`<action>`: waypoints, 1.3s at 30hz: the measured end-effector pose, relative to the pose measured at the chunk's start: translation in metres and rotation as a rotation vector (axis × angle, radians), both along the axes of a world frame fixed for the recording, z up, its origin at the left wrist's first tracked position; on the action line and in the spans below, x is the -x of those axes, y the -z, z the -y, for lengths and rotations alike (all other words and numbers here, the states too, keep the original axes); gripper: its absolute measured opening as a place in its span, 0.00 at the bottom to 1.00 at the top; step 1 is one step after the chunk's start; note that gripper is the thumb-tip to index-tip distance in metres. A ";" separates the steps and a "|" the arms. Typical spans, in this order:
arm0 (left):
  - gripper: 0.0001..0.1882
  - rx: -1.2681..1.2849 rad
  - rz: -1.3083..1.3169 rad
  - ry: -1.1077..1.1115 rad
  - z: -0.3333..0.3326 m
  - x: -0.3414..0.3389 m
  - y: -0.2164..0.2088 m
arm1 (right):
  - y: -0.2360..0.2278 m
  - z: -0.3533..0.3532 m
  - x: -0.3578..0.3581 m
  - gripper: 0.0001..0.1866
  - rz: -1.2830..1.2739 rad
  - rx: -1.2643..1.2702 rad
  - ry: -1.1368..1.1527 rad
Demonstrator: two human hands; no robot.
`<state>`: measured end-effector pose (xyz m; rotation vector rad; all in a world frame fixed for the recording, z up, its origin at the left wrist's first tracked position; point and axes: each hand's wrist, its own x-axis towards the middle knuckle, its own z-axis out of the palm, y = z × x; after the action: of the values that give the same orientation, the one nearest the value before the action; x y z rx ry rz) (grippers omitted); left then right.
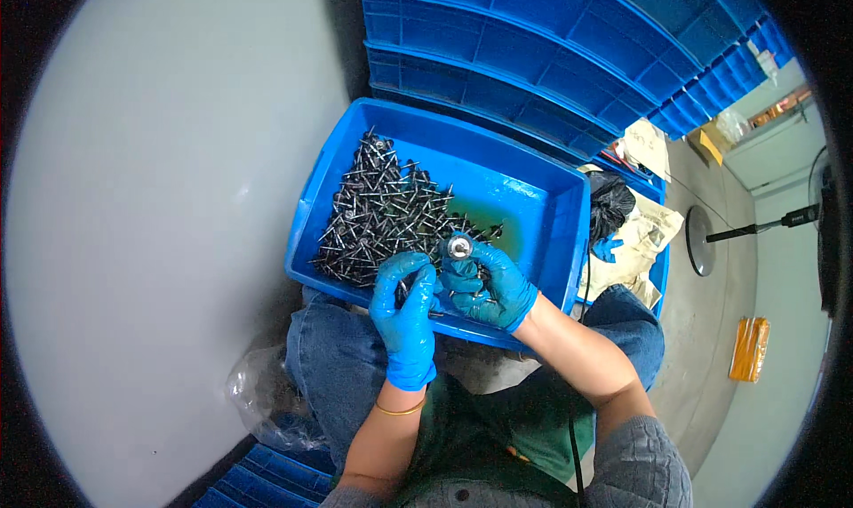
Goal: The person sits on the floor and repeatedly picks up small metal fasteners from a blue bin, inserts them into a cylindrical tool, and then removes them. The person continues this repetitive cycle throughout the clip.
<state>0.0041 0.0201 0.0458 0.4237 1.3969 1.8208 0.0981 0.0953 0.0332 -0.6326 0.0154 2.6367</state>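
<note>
A shallow blue plastic bin [533, 181] stands before me, with a heap of small metal parts [382, 208] in its left half. The parts have thin silver shafts and dark, thicker bodies. Over the bin's near side, my right hand [499, 288], in a wet blue glove, is closed around a few of them. One of these parts [458, 248] shows a round silver end between thumb and fingers. Beside it, my left hand [404, 317], gloved too, has its fingers curled at the heap's near edge. A dark piece shows between them, mostly hidden.
Stacked blue crates [498, 46] rise behind the bin. A pale wall [178, 197] runs along the left. To the right are a black plastic bag [609, 201], cream sacking [635, 250], a round stand base [700, 241] and an orange packet [749, 350]. Clear plastic [267, 388] lies at lower left.
</note>
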 end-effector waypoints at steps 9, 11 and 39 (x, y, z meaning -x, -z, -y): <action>0.09 -0.056 -0.704 0.086 -0.002 0.000 0.006 | -0.004 0.005 -0.014 0.09 0.027 -0.029 -0.089; 0.08 -0.037 -0.615 0.082 -0.001 0.002 0.011 | -0.034 0.012 -0.002 0.09 0.231 0.037 -0.040; 0.15 0.040 0.482 0.195 0.004 -0.005 0.019 | -0.033 0.017 -0.018 0.10 0.469 -0.505 -0.218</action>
<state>0.0090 0.0160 0.0268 0.0838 1.0179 1.5970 0.1160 0.0783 0.0664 -1.0855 -0.8671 2.4635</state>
